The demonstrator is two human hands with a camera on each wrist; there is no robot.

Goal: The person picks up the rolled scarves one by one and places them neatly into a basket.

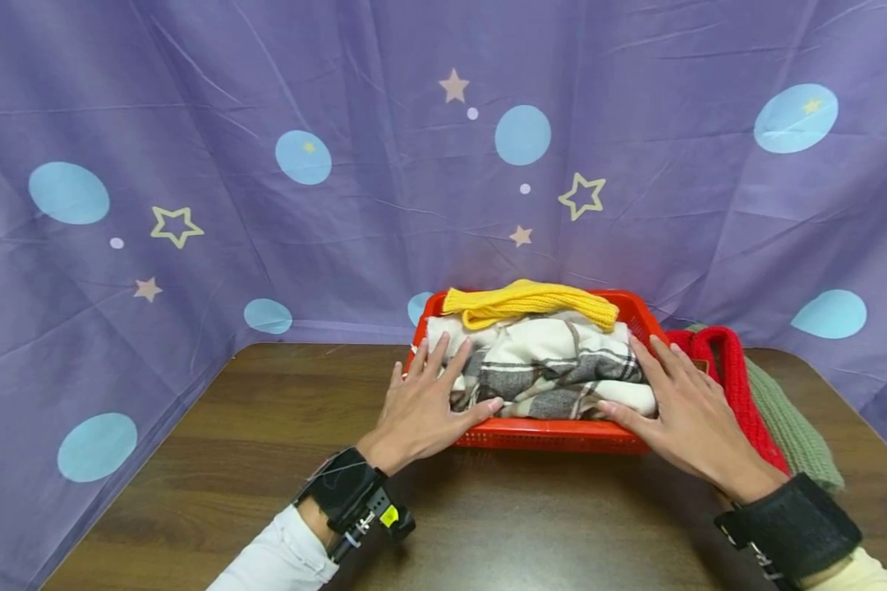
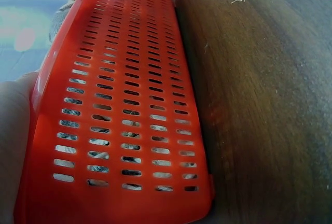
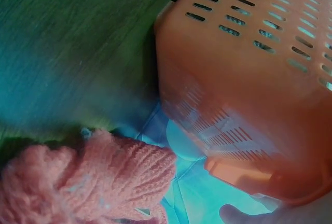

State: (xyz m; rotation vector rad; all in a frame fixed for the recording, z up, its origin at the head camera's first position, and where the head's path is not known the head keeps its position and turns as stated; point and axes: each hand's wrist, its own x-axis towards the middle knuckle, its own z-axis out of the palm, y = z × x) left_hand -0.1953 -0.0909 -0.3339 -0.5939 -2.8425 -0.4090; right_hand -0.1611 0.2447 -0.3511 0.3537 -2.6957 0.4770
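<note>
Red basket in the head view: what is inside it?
Inside the red basket lies a bunched white-and-grey plaid cloth, with a yellow knit piece along the back. The cloth hides the basket's floor, so whatever lies beneath it cannot be seen.

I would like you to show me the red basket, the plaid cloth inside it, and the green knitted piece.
Red basket (image 1: 550, 438), head view: its near wall.
Plaid cloth (image 1: 543, 367), head view: the middle of its folds.
Green knitted piece (image 1: 793, 417), head view: the middle of its uncovered part.

Purple curtain (image 1: 406, 197), blue dots (image 1: 523, 135), stars (image 1: 454, 85); brown wood-grain table (image 1: 281, 427), pale sheen.
</note>
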